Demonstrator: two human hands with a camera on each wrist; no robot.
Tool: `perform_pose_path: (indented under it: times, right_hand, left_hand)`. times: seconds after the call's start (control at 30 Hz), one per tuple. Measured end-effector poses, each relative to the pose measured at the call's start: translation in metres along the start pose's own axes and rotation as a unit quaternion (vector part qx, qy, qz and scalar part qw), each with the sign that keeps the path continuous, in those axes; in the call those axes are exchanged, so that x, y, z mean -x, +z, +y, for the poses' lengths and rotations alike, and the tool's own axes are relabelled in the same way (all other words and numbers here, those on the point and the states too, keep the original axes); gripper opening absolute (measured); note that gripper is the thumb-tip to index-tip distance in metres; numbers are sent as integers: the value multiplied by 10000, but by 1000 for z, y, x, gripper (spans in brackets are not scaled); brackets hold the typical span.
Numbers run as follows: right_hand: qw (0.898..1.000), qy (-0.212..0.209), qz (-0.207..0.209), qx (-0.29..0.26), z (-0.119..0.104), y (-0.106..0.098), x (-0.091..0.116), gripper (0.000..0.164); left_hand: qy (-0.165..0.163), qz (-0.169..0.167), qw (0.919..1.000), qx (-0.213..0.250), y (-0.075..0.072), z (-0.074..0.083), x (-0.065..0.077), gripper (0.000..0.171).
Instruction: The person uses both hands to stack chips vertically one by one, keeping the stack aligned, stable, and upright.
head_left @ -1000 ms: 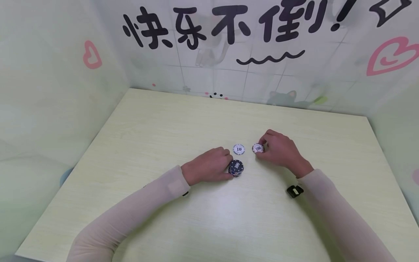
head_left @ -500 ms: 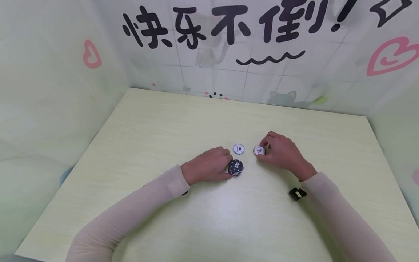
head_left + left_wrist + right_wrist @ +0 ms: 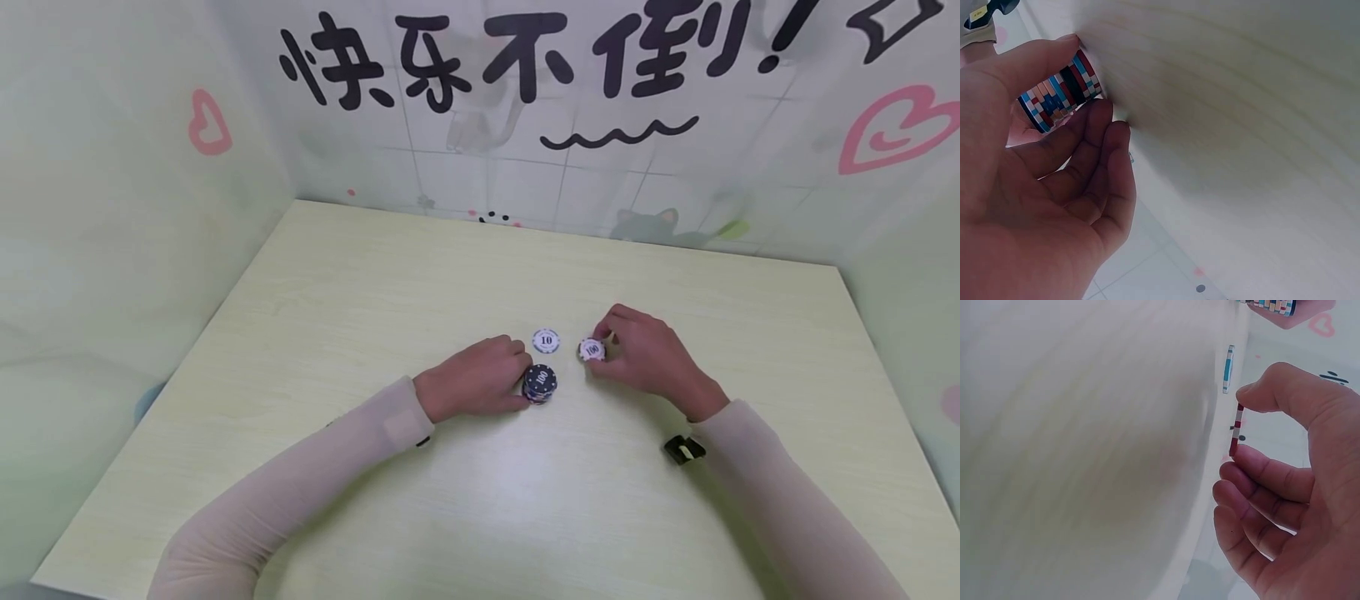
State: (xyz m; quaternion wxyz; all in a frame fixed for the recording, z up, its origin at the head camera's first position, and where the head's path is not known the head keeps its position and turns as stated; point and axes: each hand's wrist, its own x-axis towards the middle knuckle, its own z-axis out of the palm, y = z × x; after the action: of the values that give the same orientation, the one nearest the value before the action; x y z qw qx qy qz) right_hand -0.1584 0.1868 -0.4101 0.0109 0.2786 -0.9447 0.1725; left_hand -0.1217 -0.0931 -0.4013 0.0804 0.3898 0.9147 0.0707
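Note:
In the head view my left hand [image 3: 480, 379] holds a short stack of poker chips [image 3: 540, 382] near the table's middle, a dark blue chip marked 100 on top. The left wrist view shows the stack's red, white, blue, orange and black edges [image 3: 1060, 90] between thumb and fingers. To the right, my right hand [image 3: 645, 354] pinches a white-faced poker chip [image 3: 592, 349] marked 100 between thumb and fingertip; its red and white rim [image 3: 1236, 430] shows in the right wrist view. Between that chip and the stack's far side lies a single white poker chip [image 3: 546, 341] marked 10.
The pale wooden table [image 3: 390, 275] meets a printed back wall [image 3: 487, 179] with large black characters. Side walls stand at left and right. Under the right sleeve sits a small black device [image 3: 684, 450], worn at the wrist.
My right hand has shifted slightly toward the near edge with the white 100 chip. The left hand, the stack and the 10 chip stay where they were.

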Motion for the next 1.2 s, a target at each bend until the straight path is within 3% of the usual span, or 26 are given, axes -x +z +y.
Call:
perform_pose_path:
  times: [0.8,1.2]
  right_hand:
    - [9990,-352,255,-95,-26,-5,12,27]
    - [9973,-591,430,-63,-36,-5,15,24]
  left_hand:
    - [-78,3,9999,79,3,1,1,40]
    - [80,156,9998,-24,3,1,5,39]
